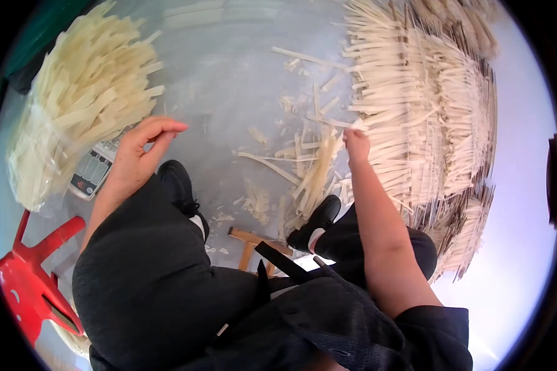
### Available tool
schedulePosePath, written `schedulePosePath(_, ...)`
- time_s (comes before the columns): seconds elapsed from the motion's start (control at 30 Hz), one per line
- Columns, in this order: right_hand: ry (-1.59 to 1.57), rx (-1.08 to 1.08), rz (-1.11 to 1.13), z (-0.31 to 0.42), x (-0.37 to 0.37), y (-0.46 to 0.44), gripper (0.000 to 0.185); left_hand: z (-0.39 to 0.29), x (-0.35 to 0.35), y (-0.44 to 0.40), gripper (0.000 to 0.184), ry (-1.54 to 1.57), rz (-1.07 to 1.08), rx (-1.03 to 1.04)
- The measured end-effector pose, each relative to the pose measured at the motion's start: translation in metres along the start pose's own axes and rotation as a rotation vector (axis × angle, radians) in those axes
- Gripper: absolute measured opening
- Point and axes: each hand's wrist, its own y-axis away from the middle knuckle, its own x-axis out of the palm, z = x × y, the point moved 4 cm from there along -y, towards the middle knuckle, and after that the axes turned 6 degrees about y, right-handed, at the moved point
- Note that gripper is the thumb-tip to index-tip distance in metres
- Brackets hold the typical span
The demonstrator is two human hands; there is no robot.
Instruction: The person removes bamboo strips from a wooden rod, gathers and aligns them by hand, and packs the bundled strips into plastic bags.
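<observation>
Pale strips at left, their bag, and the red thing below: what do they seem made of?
Strips: possibly wood or dried food, matte, flat, pale; the look leaves it open. Bag: probably clear plastic film, shiny and creased. Red thing: likely moulded plastic, smooth, glossy.

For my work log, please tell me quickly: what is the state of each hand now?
Left hand: partly open, loosely curled, nothing visibly held.
Right hand: closed beside a pale strip; whether it grips it cannot be told.

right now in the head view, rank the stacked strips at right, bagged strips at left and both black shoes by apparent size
1. Stacked strips at right
2. Bagged strips at left
3. Left shoe and right shoe: too alike to rank
</observation>
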Motion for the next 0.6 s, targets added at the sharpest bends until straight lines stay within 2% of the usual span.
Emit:
schedulePosePath(0.07, 0.23, 0.066, -0.053, -0.078, -0.001, 0.001, 0.033, 0.02, 0.006, -0.004, 0.017, -0.042, 0.041, -0.144)
schedulePosePath(0.1, 0.139, 0.112, 0.044, -0.096, 0.006, 0.014, 0.041, 0.024, 0.01, -0.005, 0.017, -0.043, 0.052, -0.144)
schedulePosePath(0.13, 0.279, 0.143, 0.071, -0.105, 0.017, 0.027, 0.051, 0.03, 0.013, -0.006, 0.018, 0.033, 0.024, -0.201)
schedulePosePath(0.17, 0.446, 0.097, 0.104, -0.129, 0.036, 0.028, 0.054, 0.034, 0.016, -0.007, 0.019, 0.107, -0.006, -0.259)
schedulePosePath(0.3, 0.505, 0.041, 0.214, -0.073, 0.043, 0.064, 0.048, 0.036, 0.025, -0.012, 0.021, 0.038, 0.009, -0.301)
schedulePosePath(0.37, 0.597, -0.026, 0.075, -0.067, 0.037, 0.061, 0.037, 0.033, 0.03, -0.014, 0.021, 0.056, 0.022, -0.303)
schedulePosePath(0.4, 0.595, -0.027, 0.08, -0.068, 0.033, 0.061, 0.037, 0.031, 0.033, -0.014, 0.021, 0.053, 0.02, -0.306)
schedulePosePath(0.47, 0.09, -0.135, 0.039, -0.062, 0.019, 0.06, 0.026, 0.029, 0.036, -0.016, 0.021, 0.036, 0.035, -0.324)
schedulePosePath(0.5, 0.091, -0.137, 0.039, -0.047, 0.012, 0.063, 0.026, 0.03, 0.038, -0.017, 0.021, 0.038, 0.034, -0.323)
schedulePosePath(0.57, -0.201, -0.169, 0.239, -0.006, 0.002, 0.072, 0.016, 0.032, 0.045, -0.022, 0.027, 0.087, 0.113, -0.324)
schedulePosePath(0.6, -0.207, -0.182, 0.244, 0.023, -0.004, 0.078, 0.016, 0.028, 0.046, -0.026, 0.027, 0.081, 0.1, -0.319)
